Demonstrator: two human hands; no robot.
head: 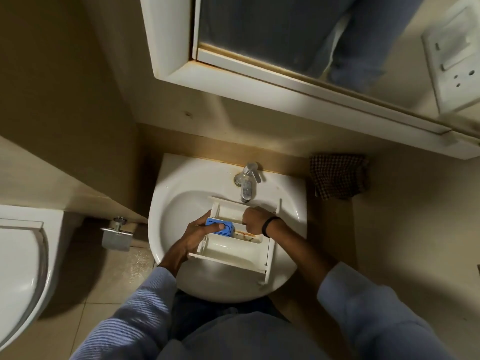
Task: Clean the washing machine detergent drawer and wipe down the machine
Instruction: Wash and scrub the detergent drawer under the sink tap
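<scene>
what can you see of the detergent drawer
The detergent drawer is white plastic, split into open compartments, with a blue insert in the middle and orange-brown grime beside it. It lies across the sink basin under the tap. The left hand grips the insert; the right hand reaches into the far compartment.

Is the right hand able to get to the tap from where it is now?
Probably yes. The right hand is in the detergent drawer, close in front of the tap, and only the drawer's far wall lies between them.

No readable text, label, brand, number or sign shows on anything in view.
</scene>
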